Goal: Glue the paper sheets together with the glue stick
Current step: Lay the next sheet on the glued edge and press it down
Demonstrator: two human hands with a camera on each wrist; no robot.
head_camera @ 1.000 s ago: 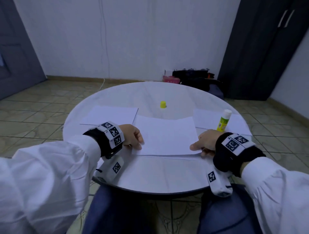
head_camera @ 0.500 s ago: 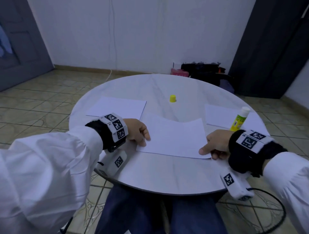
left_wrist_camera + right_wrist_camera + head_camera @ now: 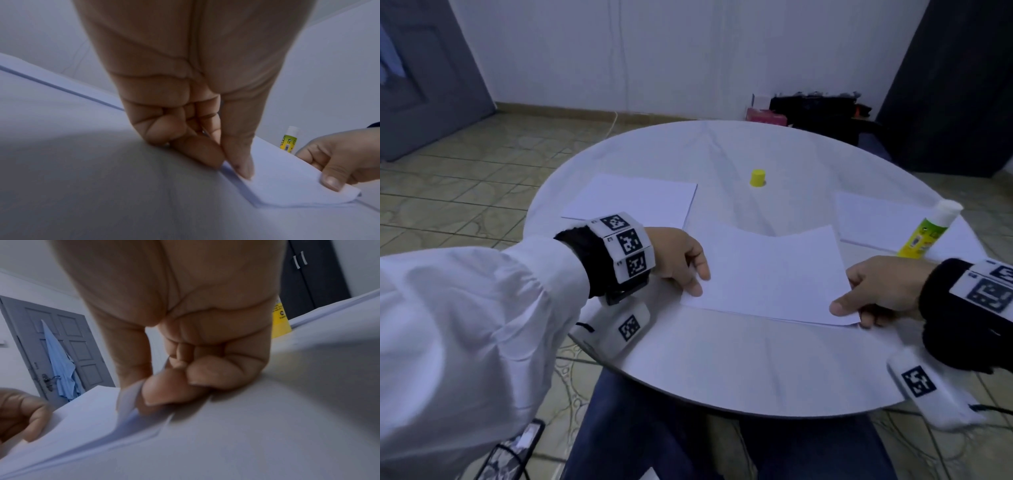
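Observation:
A white paper sheet [image 3: 767,270] lies in the middle of the round white table [image 3: 756,370], its far edge bowed up; the thin edge of another sheet shows just under its near edge. My left hand [image 3: 697,284] pinches its near left corner, thumb on top, as the left wrist view shows [image 3: 232,164]. My right hand [image 3: 859,308] pinches the near right corner [image 3: 154,391]. The uncapped glue stick [image 3: 924,236] stands upright just beyond my right hand. Its yellow cap [image 3: 757,178] stands at the table's centre.
A second sheet [image 3: 633,200] lies at the far left of the table, and a third sheet [image 3: 876,222] lies at the right under the glue stick. A phone [image 3: 513,452] shows at the lower left. Bags [image 3: 818,109] sit on the floor behind the table.
Both hands have kept hold of the sheet's near corners. The head view has swung left and down, so the table now sits further right in the picture.

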